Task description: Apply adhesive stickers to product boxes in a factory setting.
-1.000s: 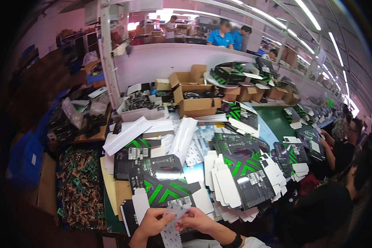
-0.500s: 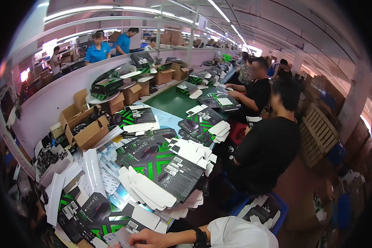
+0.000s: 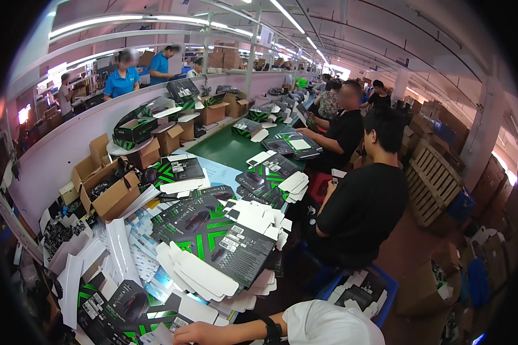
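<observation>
My right hand [image 3: 200, 332] is at the lower edge, its fingers bent down and partly cut off by the frame. What it grips, if anything, is hidden. A pale thin sheet [image 3: 158, 335] lies just beside its fingertips. Under and beyond the hand is a flattened black-and-green printed box [image 3: 133, 302] with a mouse pictured on it. Farther along the bench lies a stack of similar flat boxes [image 3: 204, 225], with white flaps [image 3: 193, 267] fanned toward me. My left hand is out of view.
An open brown carton [image 3: 120, 198] of dark cabled items stands at the left, near a white box of small dark parts [image 3: 63, 241]. A co-worker in black [image 3: 365, 213] sits at the right beside a blue bin [image 3: 392, 284] of box pieces. A wooden pallet [image 3: 431, 187] leans behind.
The view has turned slightly right, so the bench scene sits farther left. My right hand remains low over the near box. The seated co-worker's head has turned more into profile.
</observation>
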`<state>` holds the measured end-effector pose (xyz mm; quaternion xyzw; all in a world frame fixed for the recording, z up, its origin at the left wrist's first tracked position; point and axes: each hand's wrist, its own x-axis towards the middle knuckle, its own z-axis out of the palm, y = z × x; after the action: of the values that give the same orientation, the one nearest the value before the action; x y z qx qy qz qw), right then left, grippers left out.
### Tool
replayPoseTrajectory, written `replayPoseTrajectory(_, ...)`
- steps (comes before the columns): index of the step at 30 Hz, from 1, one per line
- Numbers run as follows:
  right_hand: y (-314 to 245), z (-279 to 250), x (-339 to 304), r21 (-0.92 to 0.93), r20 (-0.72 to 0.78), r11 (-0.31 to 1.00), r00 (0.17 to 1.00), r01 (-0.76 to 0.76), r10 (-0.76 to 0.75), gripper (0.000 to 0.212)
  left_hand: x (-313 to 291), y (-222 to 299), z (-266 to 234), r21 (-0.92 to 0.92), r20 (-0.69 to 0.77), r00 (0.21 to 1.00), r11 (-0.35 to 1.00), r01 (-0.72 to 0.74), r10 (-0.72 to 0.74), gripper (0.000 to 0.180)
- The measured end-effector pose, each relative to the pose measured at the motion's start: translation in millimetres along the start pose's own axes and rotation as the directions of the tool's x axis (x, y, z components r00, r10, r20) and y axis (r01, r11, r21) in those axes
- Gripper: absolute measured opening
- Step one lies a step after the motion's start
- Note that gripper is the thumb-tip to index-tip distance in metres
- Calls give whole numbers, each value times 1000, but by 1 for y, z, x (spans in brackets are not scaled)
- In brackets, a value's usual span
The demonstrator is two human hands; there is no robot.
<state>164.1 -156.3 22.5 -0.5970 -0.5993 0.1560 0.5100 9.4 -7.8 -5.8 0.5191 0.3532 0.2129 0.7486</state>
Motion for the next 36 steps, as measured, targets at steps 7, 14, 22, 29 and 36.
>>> replayPoseTrajectory(7, 6, 5, -5, -22, -35, 1000, 999, -3, 2, 12, 1, -5, -3, 5, 21, 1000, 1000, 8, -8, 22)
replayPoseTrajectory(14, 0, -4, 22, -86, -60, 948, 949, 305, -311, 9, -8, 2, 2, -152, -89, 988, 982, 113, -127, 26)
replayPoseTrajectory(22, 19, -42, 39, 103, -325, 992, 941, -69, 99, 8, 1, 16, -5, -182, -219, 972, 976, -124, 83, 22)
replayPoseTrajectory(29, 77, -23, 30, 214, -229, 817, 785, -536, 575, 16, -1, -14, -39, 74, -241, 962, 991, -112, 127, 24)
replayPoseTrajectory(36, 62, -41, 50, -84, -63, 838, 842, -539, 535, 15, -2, -21, -35, 229, -256, 951, 967, -114, 173, 23)
